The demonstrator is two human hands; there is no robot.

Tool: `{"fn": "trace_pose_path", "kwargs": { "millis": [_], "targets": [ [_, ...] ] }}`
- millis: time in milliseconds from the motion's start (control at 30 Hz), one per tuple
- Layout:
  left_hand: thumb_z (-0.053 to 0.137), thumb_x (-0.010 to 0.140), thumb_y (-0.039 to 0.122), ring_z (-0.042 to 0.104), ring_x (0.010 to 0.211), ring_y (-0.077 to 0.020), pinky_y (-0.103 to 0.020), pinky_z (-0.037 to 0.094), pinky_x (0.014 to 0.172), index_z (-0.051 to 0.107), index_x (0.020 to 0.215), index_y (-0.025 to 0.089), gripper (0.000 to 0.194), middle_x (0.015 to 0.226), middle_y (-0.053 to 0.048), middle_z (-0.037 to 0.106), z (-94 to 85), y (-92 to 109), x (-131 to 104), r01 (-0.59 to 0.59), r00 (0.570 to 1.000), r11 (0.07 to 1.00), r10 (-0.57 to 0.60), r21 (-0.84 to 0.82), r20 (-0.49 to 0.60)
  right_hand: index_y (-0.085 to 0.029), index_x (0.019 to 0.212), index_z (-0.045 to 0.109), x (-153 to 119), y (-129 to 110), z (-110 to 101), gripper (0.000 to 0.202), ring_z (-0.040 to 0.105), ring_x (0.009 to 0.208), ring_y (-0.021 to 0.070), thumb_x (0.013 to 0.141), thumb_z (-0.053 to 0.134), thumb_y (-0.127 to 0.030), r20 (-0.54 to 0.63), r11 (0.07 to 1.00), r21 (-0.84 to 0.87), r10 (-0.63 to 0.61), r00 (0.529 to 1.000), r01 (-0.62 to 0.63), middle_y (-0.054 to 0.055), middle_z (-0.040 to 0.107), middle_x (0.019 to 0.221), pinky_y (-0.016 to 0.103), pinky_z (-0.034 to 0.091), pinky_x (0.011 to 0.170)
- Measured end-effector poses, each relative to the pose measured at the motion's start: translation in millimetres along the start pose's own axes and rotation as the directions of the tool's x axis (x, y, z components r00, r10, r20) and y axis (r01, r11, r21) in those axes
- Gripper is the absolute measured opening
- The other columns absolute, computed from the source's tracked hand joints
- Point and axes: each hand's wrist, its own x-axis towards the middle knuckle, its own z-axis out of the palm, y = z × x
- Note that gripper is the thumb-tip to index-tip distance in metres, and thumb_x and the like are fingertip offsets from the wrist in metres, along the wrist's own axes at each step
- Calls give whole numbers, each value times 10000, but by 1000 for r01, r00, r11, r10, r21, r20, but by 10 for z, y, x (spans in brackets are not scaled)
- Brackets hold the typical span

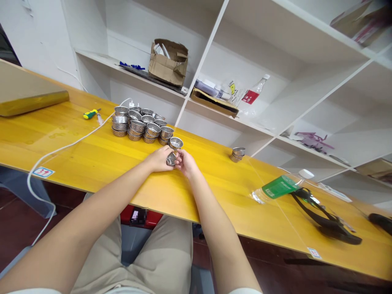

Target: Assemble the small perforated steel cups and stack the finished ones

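Observation:
My left hand (160,159) is closed around a small metal cup (171,159), tilted on its side above the yellow table (214,183). Beside it, the fingers of my right hand (185,161) are bent in and touch the cup's right edge. Just beyond both hands is another perforated metal cup (176,143), its open top up. Several stacks of the same cups (137,125) stand close together behind and to the left. A short stack of cups (238,153) sits apart, far to the right.
A white cable (76,142) crosses the table at the left, near a green and yellow screwdriver (91,114). On the right lie a green-labelled bottle (280,186) and a black strap (324,220). White shelves (196,77) with a cardboard box (168,63) rise behind.

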Motion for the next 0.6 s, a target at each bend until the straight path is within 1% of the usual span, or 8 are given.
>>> {"fn": "trace_pose_path", "kwargs": {
  "millis": [100, 200, 400, 600],
  "targets": [
    [809, 713, 371, 635, 987, -263, -383, 529, 924, 629, 1120, 205, 474, 1065, -76, 602, -6, 10, 5, -44, 999, 999, 44, 12, -2, -210, 613, 461, -14, -17, -3, 312, 346, 397, 69, 841, 636, -335, 24, 999, 5, 47, 999, -47, -92, 302, 440, 173, 172, 354],
    [799, 715, 328, 626, 1032, -280, -394, 516, 951, 607, 1160, 205, 500, 1097, -87, 606, -3, 7, 5, -78, 997, 997, 78, 28, -6, -213, 614, 445, -23, -33, -5, 320, 336, 392, 66, 830, 643, -343, 42, 998, 1, 65, 997, -65, -95, 305, 440, 175, 162, 354],
    [788, 758, 336, 598, 1136, -306, -423, 481, 1019, 485, 1357, 189, 687, 1203, -119, 605, 23, -2, 1, -133, 991, 991, 133, 28, -28, -206, 631, 465, -33, -48, -21, 303, 338, 391, 61, 838, 639, -344, 48, 997, -12, 76, 996, -76, -102, 302, 452, 176, 176, 363],
    [786, 751, 316, 593, 1126, -309, -426, 482, 1007, 514, 1315, 204, 636, 1190, -113, 594, -5, 26, 6, -113, 993, 993, 113, 32, -17, -210, 644, 461, -38, -51, -14, 300, 330, 398, 66, 856, 631, -335, 54, 998, 7, 61, 997, -62, -100, 306, 456, 183, 194, 366]
  ]
}}
